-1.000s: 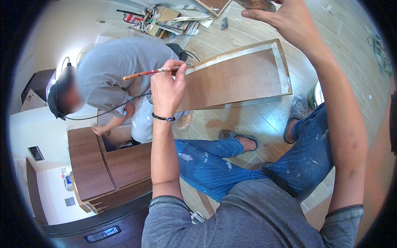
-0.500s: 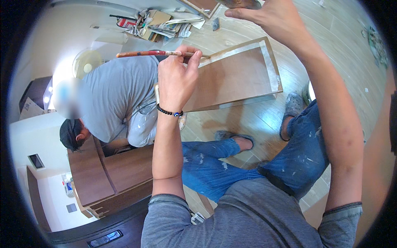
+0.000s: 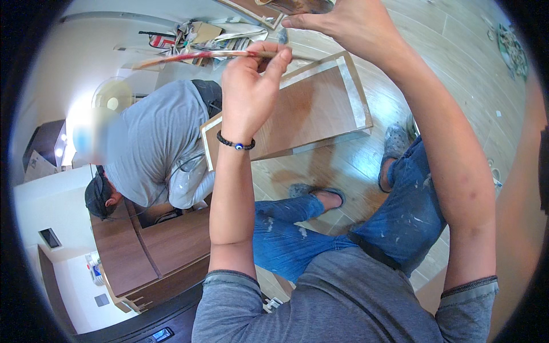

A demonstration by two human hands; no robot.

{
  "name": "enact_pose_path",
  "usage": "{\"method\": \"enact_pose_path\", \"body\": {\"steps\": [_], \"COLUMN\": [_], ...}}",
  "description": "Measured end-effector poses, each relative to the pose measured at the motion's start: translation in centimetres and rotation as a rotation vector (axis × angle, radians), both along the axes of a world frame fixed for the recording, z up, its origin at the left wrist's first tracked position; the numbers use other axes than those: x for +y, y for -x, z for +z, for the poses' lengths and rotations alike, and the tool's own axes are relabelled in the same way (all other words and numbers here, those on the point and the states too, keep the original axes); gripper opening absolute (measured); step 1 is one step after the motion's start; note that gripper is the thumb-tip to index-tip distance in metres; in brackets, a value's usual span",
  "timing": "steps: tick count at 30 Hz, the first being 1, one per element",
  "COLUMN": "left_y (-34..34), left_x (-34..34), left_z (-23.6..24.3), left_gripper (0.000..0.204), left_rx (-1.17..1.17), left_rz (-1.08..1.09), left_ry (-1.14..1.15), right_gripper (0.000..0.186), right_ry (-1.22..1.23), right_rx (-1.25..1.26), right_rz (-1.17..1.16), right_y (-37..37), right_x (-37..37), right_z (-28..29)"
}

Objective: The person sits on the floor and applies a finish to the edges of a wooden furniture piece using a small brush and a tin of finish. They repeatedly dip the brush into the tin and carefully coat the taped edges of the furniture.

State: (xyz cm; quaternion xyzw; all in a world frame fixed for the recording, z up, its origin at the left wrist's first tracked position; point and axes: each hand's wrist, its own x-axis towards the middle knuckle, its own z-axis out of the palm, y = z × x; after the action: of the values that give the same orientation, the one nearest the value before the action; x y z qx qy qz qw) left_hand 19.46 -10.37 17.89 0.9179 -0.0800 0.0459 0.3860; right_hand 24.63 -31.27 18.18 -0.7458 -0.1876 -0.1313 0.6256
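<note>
My left hand [image 3: 250, 94] is closed around a thin paintbrush [image 3: 200, 55], its long handle stained red and brown and pointing left. The brush is slightly smeared by motion. Below its right end lies a long wooden box-like piece [image 3: 309, 108], with a brown face and pale strips along its edges. At the top of the view, my right hand [image 3: 357, 26] grips a brown, glossy object [image 3: 303, 6], perhaps a container; the frame's edge cuts it off, so its kind is unclear.
On the left a person in a grey shirt [image 3: 154, 137] bends over a brown wooden cabinet [image 3: 171, 246]. A fan [image 3: 112, 102] stands behind them. Papers and cardboard [image 3: 211, 34] are piled at the back. Another framed wooden panel [image 3: 254, 11] lies near the top.
My left hand has moved up with the paintbrush, farther over the wooden piece's edge. My right hand keeps its hold, and the whole view has shifted a little.
</note>
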Motion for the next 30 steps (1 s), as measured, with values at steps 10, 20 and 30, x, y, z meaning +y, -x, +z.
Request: {"method": "enact_pose_path", "body": {"steps": [10, 20, 30], "left_y": [-0.9, 0.2, 5.5], "left_x": [-1.9, 2.4, 12.7], "left_z": [-2.0, -2.4, 1.0], "left_gripper": [0.022, 0.023, 0.026], "left_rx": [0.07, 0.14, -0.013], "left_rz": [-0.007, 0.102, 0.367], "left_ry": [0.451, 0.404, 0.481], "right_gripper": [0.05, 0.05, 0.058], "right_ry": [-0.013, 0.024, 0.067], "right_rx": [-0.041, -0.042, -0.019], "right_rz": [-0.007, -0.041, -0.028], "right_y": [-0.4, -0.3, -0.2], "right_x": [-0.3, -0.6, -0.6], "right_z": [-0.8, -0.7, -2.0]}}
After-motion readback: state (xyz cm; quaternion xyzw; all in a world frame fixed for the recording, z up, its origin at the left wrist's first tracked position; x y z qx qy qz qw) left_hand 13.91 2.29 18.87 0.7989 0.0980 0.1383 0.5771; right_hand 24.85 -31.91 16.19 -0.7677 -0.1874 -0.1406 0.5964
